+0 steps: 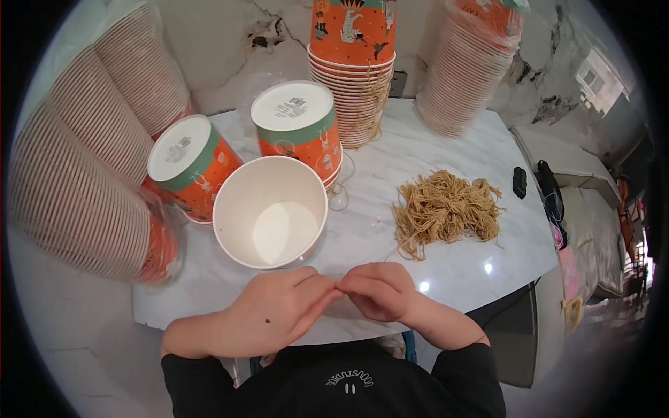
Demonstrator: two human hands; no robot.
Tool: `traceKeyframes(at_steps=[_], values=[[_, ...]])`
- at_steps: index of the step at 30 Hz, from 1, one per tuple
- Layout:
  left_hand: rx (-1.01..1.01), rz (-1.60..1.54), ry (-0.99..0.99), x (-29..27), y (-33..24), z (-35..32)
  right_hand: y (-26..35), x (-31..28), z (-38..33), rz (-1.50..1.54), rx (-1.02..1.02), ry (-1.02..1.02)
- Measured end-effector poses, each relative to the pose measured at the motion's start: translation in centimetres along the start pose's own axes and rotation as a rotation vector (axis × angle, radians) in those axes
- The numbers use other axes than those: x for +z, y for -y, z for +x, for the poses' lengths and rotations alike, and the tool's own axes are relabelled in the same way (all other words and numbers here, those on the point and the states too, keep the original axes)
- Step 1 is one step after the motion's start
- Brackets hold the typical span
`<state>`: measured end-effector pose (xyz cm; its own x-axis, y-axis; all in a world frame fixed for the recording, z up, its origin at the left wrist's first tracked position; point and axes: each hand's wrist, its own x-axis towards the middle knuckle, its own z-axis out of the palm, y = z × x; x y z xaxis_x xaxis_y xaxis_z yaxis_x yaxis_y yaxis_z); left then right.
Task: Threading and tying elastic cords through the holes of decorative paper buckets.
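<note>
My left hand [280, 306] and my right hand [380, 291] meet near the table's front edge, fingertips pinched together and touching. Whatever may be between them is too small or hidden to make out. Just beyond my left hand, an open paper bucket [235, 202] tilts toward me and shows its white inside. A small dark dot marks its inner wall at the left. To the right of the hands lies a loose heap of tan twine pieces [446, 212], apart from my right hand.
Two upturned orange-and-green buckets [202, 174] [300, 139] stand behind the open one. A tall bucket stack [352, 90] with twine strands hanging on it rises at the back. Wrapped stacks [90, 202] [467, 76] flank the marble-patterned table [376, 174]. A small black object [519, 182] lies at the right edge.
</note>
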<state>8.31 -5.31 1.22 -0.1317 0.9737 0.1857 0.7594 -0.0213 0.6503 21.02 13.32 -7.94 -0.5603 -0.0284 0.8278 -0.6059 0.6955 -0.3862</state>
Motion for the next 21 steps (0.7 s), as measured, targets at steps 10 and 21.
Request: traceKeyframes(at_steps=[10,21], values=[[0.020,-0.020,0.075,-1.5,-0.2,2.0,0.2,-1.2,0.2,-0.121,0.070,0.048],[0.170,0.044,-0.033,-0.3,1.4,2.6,-0.6,-1.4,0.1,-0.180,0.055,0.012]])
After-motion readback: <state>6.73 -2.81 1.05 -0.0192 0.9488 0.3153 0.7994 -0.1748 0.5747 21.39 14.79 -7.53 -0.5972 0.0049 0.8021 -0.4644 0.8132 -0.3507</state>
